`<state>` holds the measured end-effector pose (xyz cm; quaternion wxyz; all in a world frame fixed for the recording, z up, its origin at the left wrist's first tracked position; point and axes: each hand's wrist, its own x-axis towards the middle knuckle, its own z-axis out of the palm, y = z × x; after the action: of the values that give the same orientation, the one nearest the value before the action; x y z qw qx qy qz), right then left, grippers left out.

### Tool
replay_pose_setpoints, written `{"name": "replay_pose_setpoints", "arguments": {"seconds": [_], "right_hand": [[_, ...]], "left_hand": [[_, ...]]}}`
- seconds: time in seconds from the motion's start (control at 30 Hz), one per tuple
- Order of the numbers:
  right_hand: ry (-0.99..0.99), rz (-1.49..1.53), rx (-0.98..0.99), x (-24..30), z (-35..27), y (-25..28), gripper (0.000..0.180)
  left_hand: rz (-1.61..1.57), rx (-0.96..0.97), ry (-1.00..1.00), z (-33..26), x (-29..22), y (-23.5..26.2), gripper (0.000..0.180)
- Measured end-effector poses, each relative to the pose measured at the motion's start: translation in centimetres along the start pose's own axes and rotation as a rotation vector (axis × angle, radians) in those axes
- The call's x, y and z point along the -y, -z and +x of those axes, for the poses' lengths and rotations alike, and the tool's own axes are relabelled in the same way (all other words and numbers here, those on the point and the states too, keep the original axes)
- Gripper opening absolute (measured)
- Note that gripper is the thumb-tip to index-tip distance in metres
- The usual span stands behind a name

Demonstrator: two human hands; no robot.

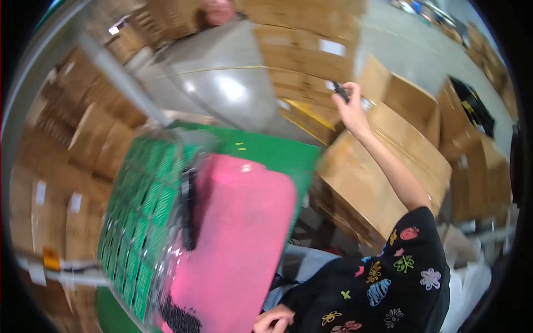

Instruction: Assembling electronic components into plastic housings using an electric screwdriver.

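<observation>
My right hand (351, 111) is stretched out far to the right, above the cardboard boxes. Its fingers are closed round a small, dark, elongated object (341, 92), whose kind is too blurred to tell. Down at the lower edge, my left hand (273, 319) rests in front of my body beside the pink mat (244, 222). Its fingers are curled, and anything inside them is hidden. On the mat's near left corner lies a pile of small black pieces (180, 320). A long black strip-like object (189, 210) lies along the mat's left side.
Left of the mat stands a clear plastic tray (145, 211) with many compartments, over the green table (277, 145). A large carton (383, 166) is at the right, with an open box (412, 94) behind it. Stacked cartons (302, 50) stand beyond; a metal post (119, 75) rises at left.
</observation>
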<state>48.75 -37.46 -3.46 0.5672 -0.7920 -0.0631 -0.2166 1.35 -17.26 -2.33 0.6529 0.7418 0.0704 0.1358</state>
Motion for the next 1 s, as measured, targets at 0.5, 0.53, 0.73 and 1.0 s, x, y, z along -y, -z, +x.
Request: {"name": "replay_pose_setpoints", "arguments": {"seconds": [0.5, 0.53, 0.73, 1.0], "right_hand": [[-0.15, -0.887, 0.6, -23.8, 1.4, 6.3, 0.033], [-0.112, -0.885, 0.56, -23.9, 1.5, 6.4, 0.032], [-0.117, -1.029, 0.719, -25.5, -2.9, 11.1, 0.033], [-0.494, -1.206, 0.873, -21.8, -15.2, 28.8, 0.036]], "left_hand": [[0.393, 0.438, 0.41, 8.7, 10.5, -5.5, 0.018], [0.352, 0.465, 0.403, 9.0, 11.0, -6.0, 0.018], [0.331, 0.62, 0.431, 11.8, 13.4, -6.6, 0.019], [0.021, 0.344, 0.447, 14.0, 22.4, -6.6, 0.014]]}}
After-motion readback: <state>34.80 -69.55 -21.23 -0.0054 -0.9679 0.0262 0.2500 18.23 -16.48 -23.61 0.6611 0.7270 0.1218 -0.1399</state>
